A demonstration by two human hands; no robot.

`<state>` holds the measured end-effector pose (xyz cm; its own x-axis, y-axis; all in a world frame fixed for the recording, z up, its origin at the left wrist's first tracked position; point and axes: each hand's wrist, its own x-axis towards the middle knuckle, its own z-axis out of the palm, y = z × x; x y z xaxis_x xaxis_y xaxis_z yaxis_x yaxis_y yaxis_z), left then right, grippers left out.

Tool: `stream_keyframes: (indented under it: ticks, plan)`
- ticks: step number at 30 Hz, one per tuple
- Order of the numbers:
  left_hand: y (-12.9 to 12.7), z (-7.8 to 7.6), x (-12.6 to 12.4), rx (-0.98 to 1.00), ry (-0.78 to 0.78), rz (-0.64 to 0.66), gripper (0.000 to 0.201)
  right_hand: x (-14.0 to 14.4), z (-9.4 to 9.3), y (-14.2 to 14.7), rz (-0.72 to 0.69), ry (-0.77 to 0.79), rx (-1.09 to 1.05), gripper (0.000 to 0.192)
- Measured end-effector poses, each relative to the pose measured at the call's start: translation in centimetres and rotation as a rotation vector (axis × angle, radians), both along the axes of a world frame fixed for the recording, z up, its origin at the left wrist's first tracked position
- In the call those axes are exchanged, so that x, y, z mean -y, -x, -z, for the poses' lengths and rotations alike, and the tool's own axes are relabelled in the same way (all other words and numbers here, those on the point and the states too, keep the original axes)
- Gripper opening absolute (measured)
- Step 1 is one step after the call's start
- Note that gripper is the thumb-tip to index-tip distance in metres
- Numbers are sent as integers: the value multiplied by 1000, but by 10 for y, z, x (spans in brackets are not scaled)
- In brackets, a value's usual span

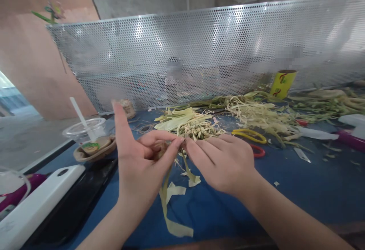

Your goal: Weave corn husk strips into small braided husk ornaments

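Over a blue table (299, 189), my left hand (139, 162) pinches a small woven piece of pale leaf strips (161, 149) between thumb and fingers, its index finger pointing up. My right hand (225, 162) meets it from the right, fingertips closed on the same strips at the pinch. Long pale strips (171, 212) hang from the piece down to the table. Just behind my hands lies a small pile of green-yellow leaf strips (191, 124).
Yellow-handled scissors (251, 136) and a red handle (258, 151) lie right of my hands. A clear lidded cup with a straw (85, 130) stands at left, beside a white device (37, 200). More leaf strips (262, 113), a yellow cup (282, 83) and a perforated metal screen (199, 52) are behind.
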<state>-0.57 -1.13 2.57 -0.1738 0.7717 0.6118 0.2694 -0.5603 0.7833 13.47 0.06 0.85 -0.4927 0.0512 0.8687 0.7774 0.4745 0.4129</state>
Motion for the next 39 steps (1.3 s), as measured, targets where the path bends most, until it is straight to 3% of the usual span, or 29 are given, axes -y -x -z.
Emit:
stream_keyframes:
  ticks: [4, 7, 11, 17, 20, 25, 28, 34, 39]
  plan:
    - [3, 0, -5, 170, 102, 88, 109, 0, 2, 3, -68, 190, -78, 11]
    - [5, -2, -9, 272, 139, 115, 108, 1, 4, 6, -238, 414, -188, 15]
    - [8, -3, -12, 371, 146, 131, 100, 1, 5, 14, -626, 781, -478, 16]
    - [6, 0, -12, 265, 8, 112, 103, -4, 5, 25, -1408, 1536, -1022, 19]
    - [5, 3, -12, 173, -22, 84, 103, -7, 6, 25, -1559, 1705, -1176, 22]
    - [4, 3, -15, 74, 3, 77, 100, -10, 7, 21, -1627, 1843, -1212, 21]
    - [5, 2, -17, 30, 18, 64, 98, -10, 7, 20, -1591, 1863, -1217, 18]
    - [5, 5, -18, 30, -1, 66, 96, -11, 5, 20, -1300, 1495, -1029, 25]
    - [6, 4, -19, -24, -89, 20, 97, -14, 7, 19, -1190, 1312, -929, 25]
